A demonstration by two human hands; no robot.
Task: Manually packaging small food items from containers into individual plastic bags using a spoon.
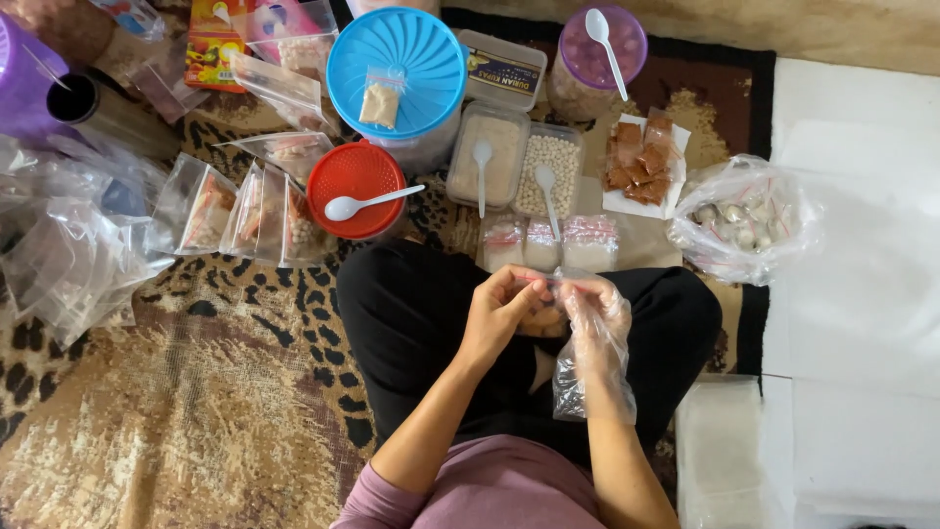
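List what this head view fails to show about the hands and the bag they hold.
- Small bag: contents hidden behind left hand and right hand.
- Right hand: grip blurred by its loose plastic glove.
- Purple container: cut off by left edge.

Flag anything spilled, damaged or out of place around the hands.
Nothing spilled or damaged. One oddity: a small sealed packet of beige powder lies on the round blue plastic lid, apart from the three filled packets by the knees.
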